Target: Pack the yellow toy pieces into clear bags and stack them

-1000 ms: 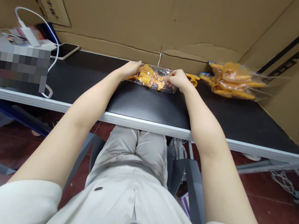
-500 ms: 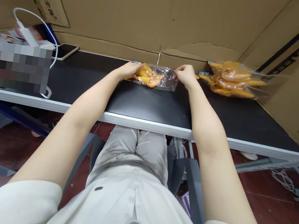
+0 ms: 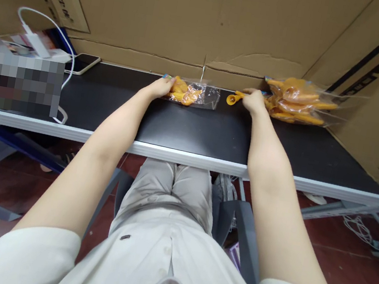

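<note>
My left hand [image 3: 160, 87] rests closed on the left end of a small clear plastic bag [image 3: 193, 94] with orange plastic pieces inside, lying at the back of the black table [image 3: 191, 130]. My right hand [image 3: 253, 101] has reached right and is closed on an orange plastic spoon [image 3: 233, 99], whose round bowl sticks out to the left of my fingers. Just right of that hand lies a pile of clear bags filled with orange pieces [image 3: 296, 101].
Cardboard sheets [image 3: 210, 19] wall the table at the back and right. At the back left lie a phone [image 3: 85, 63], a white charger with cable [image 3: 37, 41] and some papers. A blurred patch covers the left part of the table.
My right hand let go of the small bag's right end and moved right to the orange spoon beside the pile. My left hand stayed on the bag.
</note>
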The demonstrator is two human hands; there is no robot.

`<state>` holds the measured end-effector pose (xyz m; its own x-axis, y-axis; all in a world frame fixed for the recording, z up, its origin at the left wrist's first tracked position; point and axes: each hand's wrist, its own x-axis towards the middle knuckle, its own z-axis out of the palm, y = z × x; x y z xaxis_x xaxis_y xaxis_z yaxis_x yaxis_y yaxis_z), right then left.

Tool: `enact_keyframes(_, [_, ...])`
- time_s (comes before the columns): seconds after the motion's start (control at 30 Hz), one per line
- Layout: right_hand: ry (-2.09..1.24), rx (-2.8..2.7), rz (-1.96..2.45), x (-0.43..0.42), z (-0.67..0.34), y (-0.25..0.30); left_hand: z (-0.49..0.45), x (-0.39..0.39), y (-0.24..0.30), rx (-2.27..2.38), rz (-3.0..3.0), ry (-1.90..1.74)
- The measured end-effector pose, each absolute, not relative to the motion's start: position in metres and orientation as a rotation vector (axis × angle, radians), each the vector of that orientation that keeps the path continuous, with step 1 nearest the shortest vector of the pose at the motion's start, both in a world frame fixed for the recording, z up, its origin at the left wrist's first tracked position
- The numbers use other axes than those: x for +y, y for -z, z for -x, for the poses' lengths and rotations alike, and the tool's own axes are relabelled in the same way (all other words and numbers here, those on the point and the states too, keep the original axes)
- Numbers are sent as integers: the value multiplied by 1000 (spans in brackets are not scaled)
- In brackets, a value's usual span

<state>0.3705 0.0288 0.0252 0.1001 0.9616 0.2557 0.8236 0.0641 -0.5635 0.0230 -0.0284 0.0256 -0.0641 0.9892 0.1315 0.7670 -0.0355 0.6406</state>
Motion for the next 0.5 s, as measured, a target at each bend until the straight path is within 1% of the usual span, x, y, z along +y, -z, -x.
enact_keyframes(0.07, [-216,-1866,1900,17,-365,-30,-18,-25,-23,1877,-1849,-837])
enact_keyframes(0.13, [-211,-1954,1965,10,-361,-31,-14,-22,-20,1872,-1866,-857])
enact_keyframes(0.33, [-166,-2025,1859,20,-359,-24,-14,-20,-19,1814,-1866,-876])
enact_keyframes(0.5, [-121,-2079,1909,18,-354,-23,-18,-24,-21,1797,-1830,-869])
